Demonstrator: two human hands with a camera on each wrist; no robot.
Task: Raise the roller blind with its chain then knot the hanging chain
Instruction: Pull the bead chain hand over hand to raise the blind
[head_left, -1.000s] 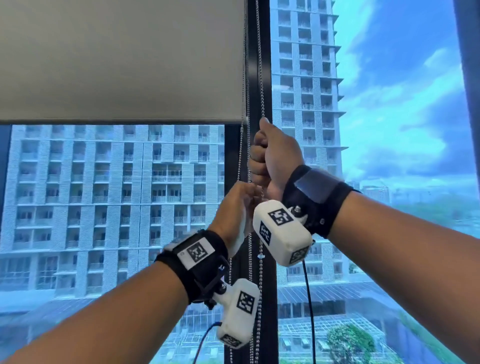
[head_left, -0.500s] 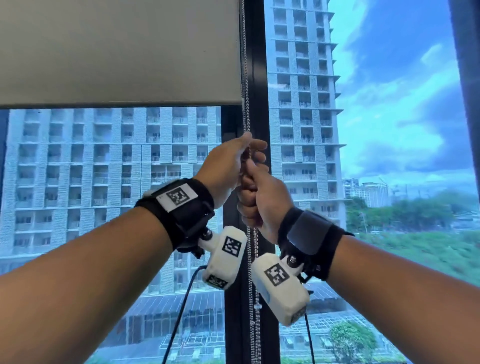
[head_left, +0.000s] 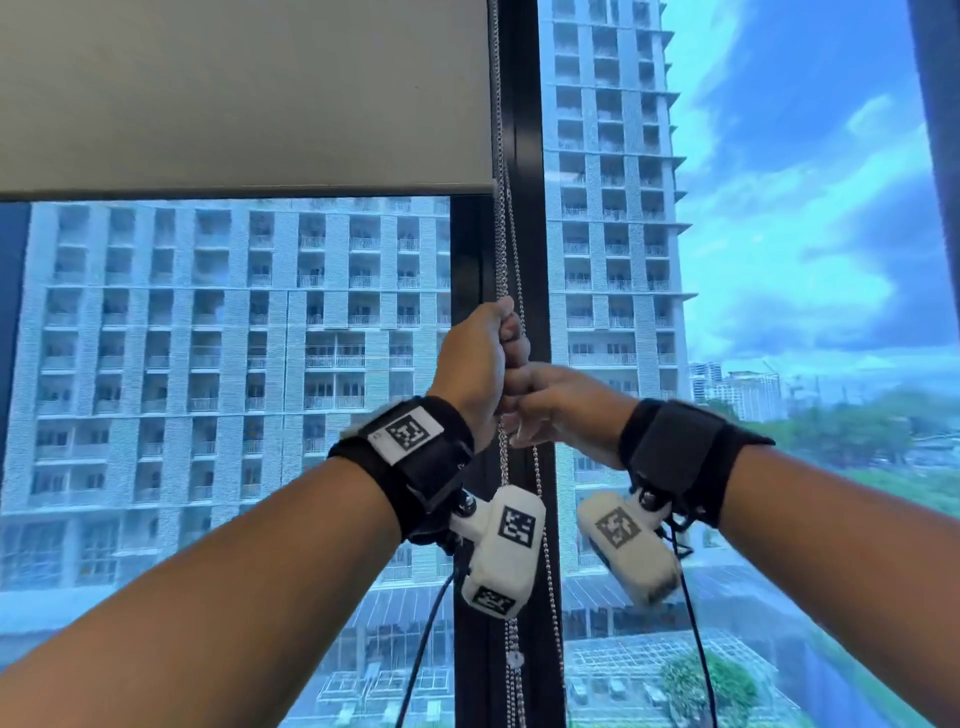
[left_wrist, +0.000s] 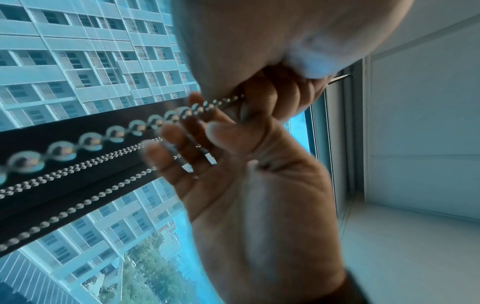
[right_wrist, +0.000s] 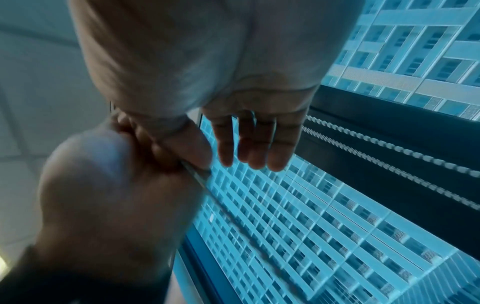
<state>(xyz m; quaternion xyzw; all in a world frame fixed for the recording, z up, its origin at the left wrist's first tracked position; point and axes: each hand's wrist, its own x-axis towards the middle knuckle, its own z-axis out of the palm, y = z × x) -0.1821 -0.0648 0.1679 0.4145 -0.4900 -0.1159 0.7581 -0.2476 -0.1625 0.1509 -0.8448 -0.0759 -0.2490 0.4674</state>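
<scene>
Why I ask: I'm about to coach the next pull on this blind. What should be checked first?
1. Left hand grips the chain: ok, its fingers are curled round one strand.
2. Right hand has a grip for the next pull: not ok, the wrist views show its fingers straight, just below the left hand.
3. Blind fully raised: not ok, its fabric covers the top of the pane.
4. Hanging chain knotted: not ok, the loose strands hang straight along the window frame.
5. Strands free of tangles lower down: cannot tell, the wrist cameras hide part of them.
</scene>
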